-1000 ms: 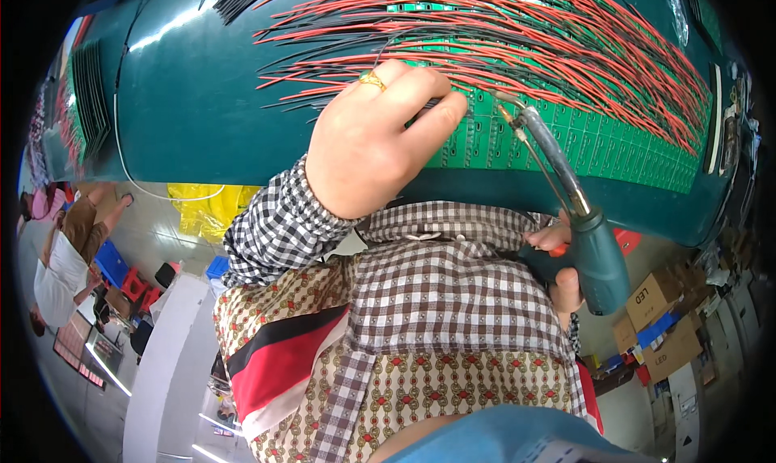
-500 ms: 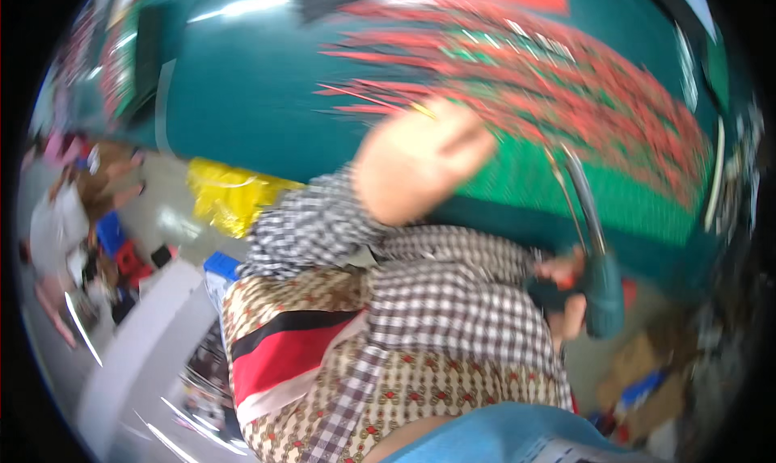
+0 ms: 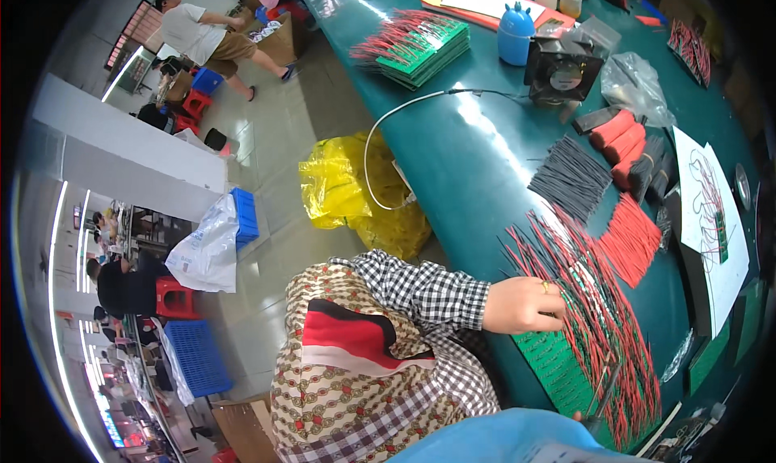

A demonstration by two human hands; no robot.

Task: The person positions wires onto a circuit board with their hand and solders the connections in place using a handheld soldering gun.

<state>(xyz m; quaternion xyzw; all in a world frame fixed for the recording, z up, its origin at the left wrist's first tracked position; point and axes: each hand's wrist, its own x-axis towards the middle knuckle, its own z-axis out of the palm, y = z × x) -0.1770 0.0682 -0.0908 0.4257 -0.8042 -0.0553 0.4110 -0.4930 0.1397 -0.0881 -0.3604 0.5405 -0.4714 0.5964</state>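
Note:
My left hand (image 3: 525, 305) lies over the upper edge of a green circuit board panel (image 3: 554, 374), its fingers curled closed. The fingertips are hidden, so whatever they pinch does not show. Many red and black wires (image 3: 610, 334) stick out from the panel just right of that hand. Low in the picture only a bit of my right hand (image 3: 577, 415) shows, closed at the dark green handle of a soldering iron (image 3: 596, 421). The iron's thin metal front end points up among the wires.
Bundles of black wires (image 3: 570, 176) and red wires (image 3: 630, 238) lie beyond the panel. Farther off are a stack of wired boards (image 3: 424, 55), a small fan (image 3: 563, 71) and a blue container (image 3: 515, 36). A yellow plastic bag (image 3: 347, 180) stands beside the table; a person (image 3: 198, 31) walks behind.
The view has swung left, bringing the room and the far table into sight. My left hand, blurred over the wires before, now rests at the panel's edge. The iron is mostly out of sight.

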